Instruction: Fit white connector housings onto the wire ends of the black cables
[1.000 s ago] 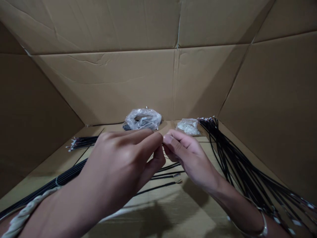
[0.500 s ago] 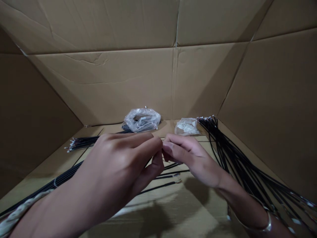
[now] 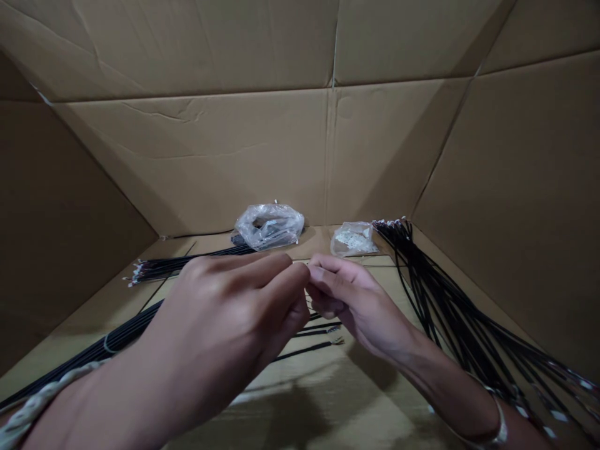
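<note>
My left hand [image 3: 239, 306] and my right hand [image 3: 354, 300] meet fingertip to fingertip in the middle of the view. Both are closed in a pinch, and whatever lies between the fingertips is too small and hidden to name. Just below them, black cables [image 3: 304, 351] with thin coloured wire ends lie on the cardboard surface [image 3: 347, 400]. Part of these cables is covered by my left hand.
A clear plastic bag [image 3: 269, 226] with dark contents and a bag of small white parts [image 3: 355, 239] sit at the back. Black cable bundles lie at left [image 3: 126, 328], back left [image 3: 164, 267] and right [image 3: 450, 300]. Cardboard walls [image 3: 210, 150] surround the surface.
My left hand's fingers have curled in more, and its thumb shows less. My right hand has turned slightly, with its lower fingers now showing beneath the thumb. The bags and bundles have stayed put.
</note>
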A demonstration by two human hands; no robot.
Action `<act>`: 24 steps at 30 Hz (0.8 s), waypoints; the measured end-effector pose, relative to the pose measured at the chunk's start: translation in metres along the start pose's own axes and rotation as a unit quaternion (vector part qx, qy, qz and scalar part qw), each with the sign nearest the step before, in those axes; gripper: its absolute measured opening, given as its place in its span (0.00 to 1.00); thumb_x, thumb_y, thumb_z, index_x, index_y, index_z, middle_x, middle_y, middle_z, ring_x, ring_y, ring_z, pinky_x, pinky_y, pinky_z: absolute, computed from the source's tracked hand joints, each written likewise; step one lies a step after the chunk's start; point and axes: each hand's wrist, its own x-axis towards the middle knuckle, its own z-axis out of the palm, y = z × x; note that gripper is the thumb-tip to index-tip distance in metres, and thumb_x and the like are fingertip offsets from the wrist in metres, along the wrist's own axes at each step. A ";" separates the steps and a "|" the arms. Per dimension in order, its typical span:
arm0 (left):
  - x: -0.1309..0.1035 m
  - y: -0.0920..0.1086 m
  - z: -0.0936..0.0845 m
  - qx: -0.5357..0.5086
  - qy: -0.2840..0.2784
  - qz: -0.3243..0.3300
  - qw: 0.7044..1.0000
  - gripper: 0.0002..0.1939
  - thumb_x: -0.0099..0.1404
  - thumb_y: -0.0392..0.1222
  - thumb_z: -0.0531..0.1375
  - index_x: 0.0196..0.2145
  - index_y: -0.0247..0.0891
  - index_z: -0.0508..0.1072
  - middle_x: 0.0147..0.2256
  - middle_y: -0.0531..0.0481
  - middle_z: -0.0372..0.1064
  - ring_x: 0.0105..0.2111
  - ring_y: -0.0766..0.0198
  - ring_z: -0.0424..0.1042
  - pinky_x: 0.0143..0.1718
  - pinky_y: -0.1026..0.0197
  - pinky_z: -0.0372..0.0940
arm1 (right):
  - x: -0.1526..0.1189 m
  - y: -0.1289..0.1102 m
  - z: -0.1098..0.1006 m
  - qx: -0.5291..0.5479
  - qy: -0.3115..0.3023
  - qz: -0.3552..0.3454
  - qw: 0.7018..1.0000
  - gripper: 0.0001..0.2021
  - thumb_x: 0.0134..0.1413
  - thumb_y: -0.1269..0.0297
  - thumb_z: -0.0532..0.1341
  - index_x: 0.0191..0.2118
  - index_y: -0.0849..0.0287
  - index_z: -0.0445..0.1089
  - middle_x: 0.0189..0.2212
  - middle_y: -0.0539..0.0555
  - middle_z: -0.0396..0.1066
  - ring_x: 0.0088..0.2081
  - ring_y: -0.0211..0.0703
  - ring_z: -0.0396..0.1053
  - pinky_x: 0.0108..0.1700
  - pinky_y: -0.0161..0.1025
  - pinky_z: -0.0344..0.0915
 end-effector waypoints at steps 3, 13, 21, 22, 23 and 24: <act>-0.001 0.000 -0.001 -0.024 0.002 -0.008 1.000 0.15 0.78 0.40 0.52 0.33 0.38 0.72 0.27 0.56 0.70 0.20 0.69 0.65 0.20 0.61 0.58 | 0.000 0.001 0.002 0.041 0.013 0.012 0.999 0.15 0.62 0.58 0.68 0.28 0.59 0.67 0.24 0.44 0.55 0.24 0.34 0.46 0.26 0.35 0.44; -0.005 -0.001 0.000 -0.043 0.019 -0.044 0.998 0.18 0.77 0.41 0.53 0.28 0.39 0.71 0.23 0.58 0.66 0.18 0.73 0.60 0.21 0.64 0.54 | 0.000 0.003 0.001 0.073 0.026 0.013 0.997 0.15 0.60 0.60 0.69 0.26 0.60 0.69 0.22 0.45 0.58 0.23 0.32 0.48 0.25 0.33 0.43; -0.010 0.001 -0.001 -0.028 0.002 -0.049 0.998 0.17 0.77 0.39 0.53 0.29 0.38 0.71 0.22 0.58 0.65 0.19 0.70 0.60 0.22 0.61 0.54 | 0.000 0.004 0.005 0.083 0.033 0.044 0.995 0.16 0.55 0.57 0.72 0.26 0.60 0.69 0.23 0.45 0.60 0.23 0.32 0.51 0.25 0.33 0.44; -0.010 0.001 -0.001 -0.025 -0.001 -0.047 0.999 0.17 0.77 0.40 0.53 0.30 0.39 0.71 0.23 0.58 0.65 0.19 0.70 0.61 0.22 0.61 0.54 | 0.000 0.004 0.005 0.083 0.033 0.047 0.995 0.17 0.55 0.57 0.72 0.26 0.60 0.68 0.22 0.45 0.60 0.23 0.32 0.51 0.25 0.33 0.44; -0.010 0.001 -0.001 -0.024 -0.001 -0.044 0.999 0.17 0.78 0.40 0.52 0.30 0.39 0.70 0.24 0.57 0.66 0.19 0.70 0.61 0.22 0.61 0.55 | 0.000 0.004 0.006 0.083 0.034 0.050 0.995 0.17 0.54 0.57 0.72 0.26 0.60 0.68 0.22 0.45 0.59 0.23 0.32 0.50 0.25 0.33 0.44; -0.010 0.001 0.000 -0.021 -0.001 -0.040 0.999 0.16 0.78 0.40 0.52 0.31 0.39 0.70 0.25 0.57 0.67 0.20 0.70 0.63 0.22 0.61 0.55 | -0.001 0.004 0.007 0.084 0.037 0.053 0.994 0.17 0.54 0.56 0.72 0.26 0.60 0.68 0.22 0.45 0.59 0.23 0.32 0.50 0.25 0.33 0.44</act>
